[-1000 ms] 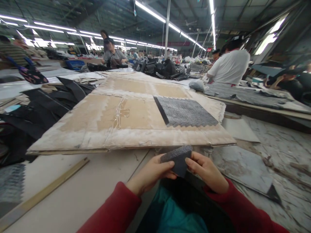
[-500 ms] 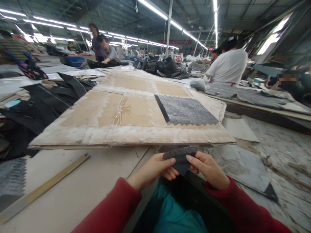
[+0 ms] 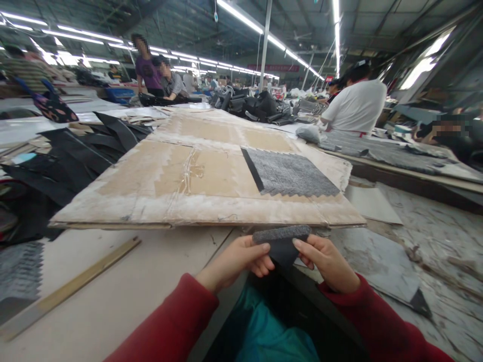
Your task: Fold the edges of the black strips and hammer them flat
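A small dark leather-like piece (image 3: 284, 250) is stretched between my two hands, its fuzzy grey edge folded over along the top. My left hand (image 3: 241, 259) grips its left end, thumb on top and fingers beneath. At its right end my right hand (image 3: 326, 259) pinches it between thumb and fingers. Both hands are just in front of the near edge of a cardboard board (image 3: 143, 208). On the board's right half lies a stack of grey fuzzy-backed pieces (image 3: 294, 173), fanned out in overlapping rows with a black strip along the left side.
A wooden stick (image 3: 90, 274) lies on the pale table (image 3: 124, 306) at left, near more fanned pieces (image 3: 18, 271). Black strips (image 3: 71, 156) are heaped left of the board. A co-worker in a white shirt (image 3: 356, 105) is at the right; others work farther back.
The held piece and both hands have shifted very slightly, and its fuzzy folded edge looks a bit flatter. In the background, a person in purple has turned and straightened.
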`<action>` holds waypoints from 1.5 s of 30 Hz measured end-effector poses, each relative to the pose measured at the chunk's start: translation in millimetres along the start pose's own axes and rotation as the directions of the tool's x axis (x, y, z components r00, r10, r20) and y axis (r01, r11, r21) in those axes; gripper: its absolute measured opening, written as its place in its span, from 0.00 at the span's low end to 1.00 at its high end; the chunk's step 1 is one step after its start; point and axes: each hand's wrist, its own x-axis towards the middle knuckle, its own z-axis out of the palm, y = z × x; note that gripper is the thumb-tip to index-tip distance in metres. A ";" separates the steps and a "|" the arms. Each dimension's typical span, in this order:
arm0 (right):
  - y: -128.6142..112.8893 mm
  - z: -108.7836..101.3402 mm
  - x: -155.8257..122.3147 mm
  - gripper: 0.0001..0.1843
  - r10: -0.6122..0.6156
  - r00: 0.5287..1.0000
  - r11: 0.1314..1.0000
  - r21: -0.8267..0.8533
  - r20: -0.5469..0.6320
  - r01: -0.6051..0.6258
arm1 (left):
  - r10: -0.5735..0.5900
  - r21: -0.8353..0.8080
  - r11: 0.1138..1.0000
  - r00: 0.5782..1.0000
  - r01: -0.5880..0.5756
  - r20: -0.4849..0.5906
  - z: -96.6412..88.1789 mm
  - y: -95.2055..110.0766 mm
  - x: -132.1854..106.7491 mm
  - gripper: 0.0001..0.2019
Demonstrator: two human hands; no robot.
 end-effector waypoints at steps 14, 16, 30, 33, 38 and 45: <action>2.7 -2.4 -2.1 0.18 -0.136 0.990 0.988 -0.067 0.041 0.139 | 0.026 -0.030 0.999 0.999 -0.027 -0.025 -6.9 -3.5 2.1 0.12; 3.8 1.0 -3.2 0.14 -0.189 0.978 0.981 -0.020 0.085 0.191 | 0.045 -0.030 0.999 0.999 -0.045 -0.024 -7.8 -5.4 2.6 0.12; 4.6 -3.1 -7.7 0.13 -0.877 0.468 0.380 -0.436 0.112 0.816 | 0.203 -0.086 0.973 0.971 -0.214 -0.129 -2.0 -2.5 1.0 0.11; 6.5 -4.0 -8.4 0.14 -0.895 0.423 0.316 -0.468 0.140 0.825 | 0.216 -0.080 0.970 0.964 -0.230 -0.152 -0.3 -1.7 0.7 0.10; 6.0 -3.6 -10.2 0.15 -0.905 0.403 0.291 -0.493 0.136 0.820 | 0.224 -0.051 0.970 0.959 -0.236 -0.173 1.4 -1.3 0.9 0.10; 3.6 -3.5 -11.4 0.17 -0.916 0.381 0.263 -0.522 0.129 0.811 | 0.232 -0.038 0.969 0.956 -0.242 -0.181 -0.8 -3.0 1.8 0.10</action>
